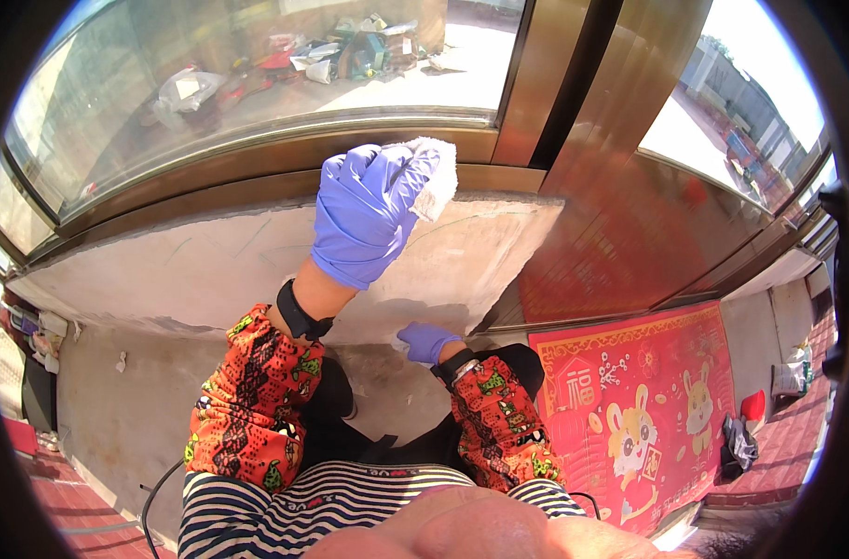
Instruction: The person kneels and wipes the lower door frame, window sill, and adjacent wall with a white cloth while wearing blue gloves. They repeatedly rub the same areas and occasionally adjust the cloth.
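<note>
My left hand point(368, 216), in a purple rubber glove, is closed on a white terry cloth point(435, 182) and presses it against the bronze-coloured metal window frame point(257, 157), just below the glass pane point(271, 70). Beneath the frame runs a pale plastered low wall point(187, 265). Lower down, near my knees, my right hand point(426, 343) wears a similar glove. A small piece of something whitish shows at its fingers; whether it is gripped is not clear. Both forearms are in red patterned sleeve covers.
A red mat point(641, 412) with cartoon rabbits lies on the right, below a shiny metal door panel point(606, 244). Near it are a red object point(753, 405) and a black plastic bag point(739, 446). At the far left stands a dark box point(40, 395). Bags and clutter show through the glass.
</note>
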`<state>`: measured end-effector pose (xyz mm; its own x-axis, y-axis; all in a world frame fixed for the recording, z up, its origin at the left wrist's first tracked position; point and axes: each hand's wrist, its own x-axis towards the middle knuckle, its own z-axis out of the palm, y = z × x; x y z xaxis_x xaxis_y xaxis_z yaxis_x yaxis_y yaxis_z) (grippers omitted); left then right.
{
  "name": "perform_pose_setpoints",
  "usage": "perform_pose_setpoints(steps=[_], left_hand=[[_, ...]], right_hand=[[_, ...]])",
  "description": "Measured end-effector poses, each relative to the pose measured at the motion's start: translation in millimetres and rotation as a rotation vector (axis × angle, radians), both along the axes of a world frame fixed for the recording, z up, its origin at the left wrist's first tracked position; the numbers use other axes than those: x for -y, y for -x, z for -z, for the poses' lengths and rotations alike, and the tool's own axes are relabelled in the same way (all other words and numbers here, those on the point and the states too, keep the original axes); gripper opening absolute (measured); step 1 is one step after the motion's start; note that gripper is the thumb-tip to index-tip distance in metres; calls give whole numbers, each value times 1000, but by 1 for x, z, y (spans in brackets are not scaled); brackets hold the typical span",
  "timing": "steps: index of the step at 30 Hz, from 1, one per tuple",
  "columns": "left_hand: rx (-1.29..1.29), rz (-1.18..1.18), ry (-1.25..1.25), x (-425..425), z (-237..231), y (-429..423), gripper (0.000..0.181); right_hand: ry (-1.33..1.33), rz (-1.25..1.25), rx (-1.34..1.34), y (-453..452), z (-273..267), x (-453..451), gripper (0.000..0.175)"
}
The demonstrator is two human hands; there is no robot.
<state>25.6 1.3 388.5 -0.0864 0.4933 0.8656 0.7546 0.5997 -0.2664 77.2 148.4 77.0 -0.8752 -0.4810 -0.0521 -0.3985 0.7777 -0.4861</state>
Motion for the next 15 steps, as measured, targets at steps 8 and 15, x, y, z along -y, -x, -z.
perform_pose_setpoints(steps=[8,15], left_hand=[[-86,-54,71,-62,3,-8,62],[527,301,-181,32,48,-42,64]], right_hand=[[-73,-18,51,1,-21,1,27],[13,-87,41,11,-18,7,36]])
